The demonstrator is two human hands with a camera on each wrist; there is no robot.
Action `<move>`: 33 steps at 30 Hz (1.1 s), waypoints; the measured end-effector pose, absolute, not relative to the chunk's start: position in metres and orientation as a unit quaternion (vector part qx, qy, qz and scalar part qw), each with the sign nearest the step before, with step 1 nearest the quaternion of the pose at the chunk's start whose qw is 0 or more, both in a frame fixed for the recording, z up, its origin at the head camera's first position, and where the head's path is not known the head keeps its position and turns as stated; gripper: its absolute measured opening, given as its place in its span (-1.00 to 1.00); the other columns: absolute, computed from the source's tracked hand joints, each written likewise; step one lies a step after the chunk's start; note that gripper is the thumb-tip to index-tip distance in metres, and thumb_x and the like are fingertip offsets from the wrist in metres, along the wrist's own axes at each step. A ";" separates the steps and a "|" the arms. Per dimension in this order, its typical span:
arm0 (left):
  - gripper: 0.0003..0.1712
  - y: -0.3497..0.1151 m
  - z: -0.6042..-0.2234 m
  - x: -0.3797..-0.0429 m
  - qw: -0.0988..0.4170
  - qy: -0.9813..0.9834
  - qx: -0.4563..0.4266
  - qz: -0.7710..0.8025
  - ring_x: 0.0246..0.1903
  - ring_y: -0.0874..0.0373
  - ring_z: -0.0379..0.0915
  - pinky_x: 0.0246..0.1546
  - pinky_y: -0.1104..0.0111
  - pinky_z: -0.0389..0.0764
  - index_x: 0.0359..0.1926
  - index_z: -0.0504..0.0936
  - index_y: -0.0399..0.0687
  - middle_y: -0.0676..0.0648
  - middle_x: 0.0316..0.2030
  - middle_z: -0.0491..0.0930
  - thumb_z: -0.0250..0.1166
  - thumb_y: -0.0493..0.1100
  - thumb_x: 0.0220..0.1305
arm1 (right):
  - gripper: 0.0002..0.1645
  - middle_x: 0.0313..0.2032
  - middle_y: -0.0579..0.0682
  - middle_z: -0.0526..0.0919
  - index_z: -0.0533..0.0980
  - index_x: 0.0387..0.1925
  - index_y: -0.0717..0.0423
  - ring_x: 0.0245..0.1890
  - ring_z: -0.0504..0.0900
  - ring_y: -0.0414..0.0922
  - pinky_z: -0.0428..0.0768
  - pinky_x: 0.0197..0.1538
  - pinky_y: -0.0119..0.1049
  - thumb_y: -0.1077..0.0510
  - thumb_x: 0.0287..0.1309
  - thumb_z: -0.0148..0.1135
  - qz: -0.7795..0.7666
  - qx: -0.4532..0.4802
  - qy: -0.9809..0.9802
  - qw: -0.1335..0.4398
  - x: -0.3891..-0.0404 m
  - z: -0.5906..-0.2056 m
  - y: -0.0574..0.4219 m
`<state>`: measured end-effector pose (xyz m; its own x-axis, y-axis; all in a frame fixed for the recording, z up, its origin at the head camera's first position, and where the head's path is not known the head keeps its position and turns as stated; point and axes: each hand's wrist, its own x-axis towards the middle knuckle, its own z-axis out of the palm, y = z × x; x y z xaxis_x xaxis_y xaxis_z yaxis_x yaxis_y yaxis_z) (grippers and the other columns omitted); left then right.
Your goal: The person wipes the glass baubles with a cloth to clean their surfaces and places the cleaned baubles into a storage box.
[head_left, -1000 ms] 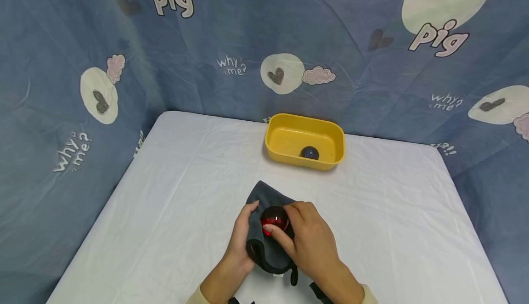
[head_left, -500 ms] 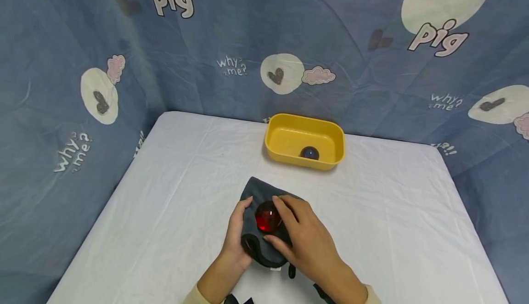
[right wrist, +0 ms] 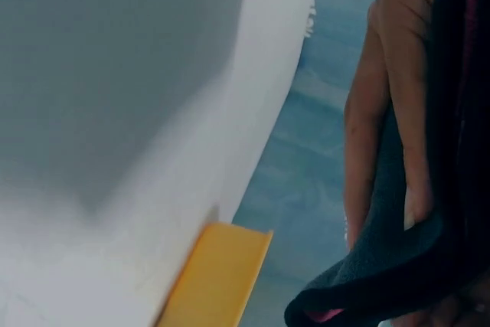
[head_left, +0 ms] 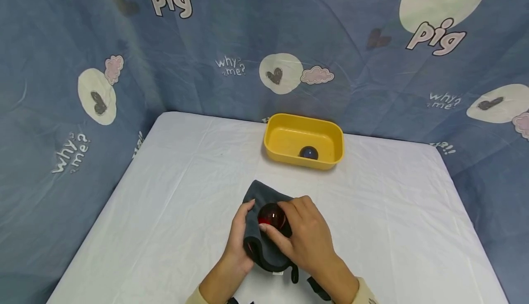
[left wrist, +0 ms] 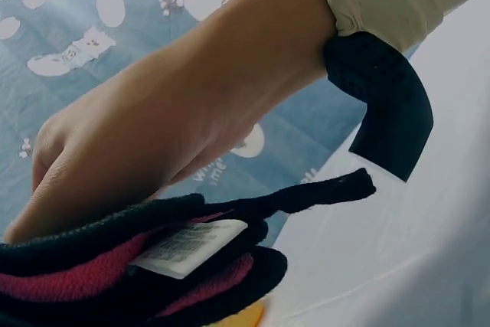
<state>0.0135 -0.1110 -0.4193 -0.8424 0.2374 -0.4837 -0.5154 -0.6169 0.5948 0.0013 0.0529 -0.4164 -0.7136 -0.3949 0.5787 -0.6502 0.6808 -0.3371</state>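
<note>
A dark grey cloth [head_left: 264,194] with black edging, a hanging loop and a white label [left wrist: 191,246] is draped in my left hand [head_left: 237,244]. My left thumb lies over its near-left side; in the head view the other fingers are hidden beneath. On the cloth sits a glossy dark red ball [head_left: 269,215]. My right hand [head_left: 307,237] pinches the ball between thumb and fingers from the right. The cloth's pinkish underside shows in the left wrist view. Fingers [right wrist: 413,120] press against the cloth in the right wrist view.
A yellow rectangular box [head_left: 297,159] stands at the back of the white-covered table [head_left: 198,194], beyond the hands. Inside it lies a dark blue ball [head_left: 308,152]. A blue printed curtain [head_left: 186,65] hangs behind and beside the table.
The right thumb came away from the ball, then returned to its lower left side. Both hands and the cloth shifted slightly up and left, then partly back. The box has stayed put.
</note>
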 end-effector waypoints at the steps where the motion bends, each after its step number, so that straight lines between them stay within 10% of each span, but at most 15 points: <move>1: -0.20 -0.111 -0.419 0.014 0.213 0.382 -0.184 0.880 0.28 0.12 0.33 0.28 0.31 0.42 0.59 0.03 -0.10 -0.11 0.40 0.28 -0.09 0.23 0.57 | -0.32 -0.35 -0.02 0.63 0.65 -0.22 0.19 -0.27 0.50 -0.05 0.57 -0.14 -0.19 -0.39 0.39 0.22 0.265 0.286 -0.890 0.236 0.001 -0.417 0.052; 7: -0.23 -0.112 -0.418 0.013 0.208 0.386 -0.180 0.880 0.23 0.17 0.38 0.26 0.31 0.45 0.57 0.08 -0.09 -0.05 0.34 0.33 -0.09 0.23 0.57 | -0.24 -0.45 -0.06 0.49 0.55 -0.41 0.10 -0.35 0.38 -0.04 0.43 -0.21 -0.17 -0.49 0.43 0.01 0.246 0.251 -0.910 0.222 0.000 -0.419 0.051; 16: -0.24 -0.114 -0.418 0.012 0.201 0.400 -0.160 0.880 0.34 0.16 0.28 0.34 0.32 0.33 0.58 0.08 -0.06 -0.02 0.40 0.31 -0.11 0.25 0.59 | 0.00 0.24 0.10 0.53 0.40 0.47 0.01 0.16 0.53 0.05 0.50 -0.03 0.00 -0.25 0.09 0.58 0.240 0.318 -0.899 0.182 0.009 -0.414 0.057; 23: -0.22 -0.114 -0.419 0.014 0.210 0.412 -0.165 0.871 0.31 0.15 0.30 0.31 0.34 0.36 0.56 0.08 -0.08 -0.05 0.38 0.29 -0.10 0.28 0.58 | -0.26 0.10 0.09 0.60 0.59 0.21 0.15 0.06 0.60 0.05 0.59 -0.07 -0.02 0.03 0.01 0.69 0.237 0.357 -0.879 0.210 0.012 -0.406 0.054; 33: -0.13 -0.113 -0.416 0.017 0.203 0.418 -0.175 0.868 0.32 0.10 0.26 0.29 0.35 0.37 0.61 -0.01 -0.11 -0.11 0.45 0.20 -0.07 0.30 0.57 | -0.26 -0.37 0.00 0.54 0.58 -0.19 0.24 -0.41 0.51 -0.10 0.57 -0.34 -0.23 -0.42 0.41 0.13 0.246 0.265 -0.900 0.242 0.012 -0.410 0.044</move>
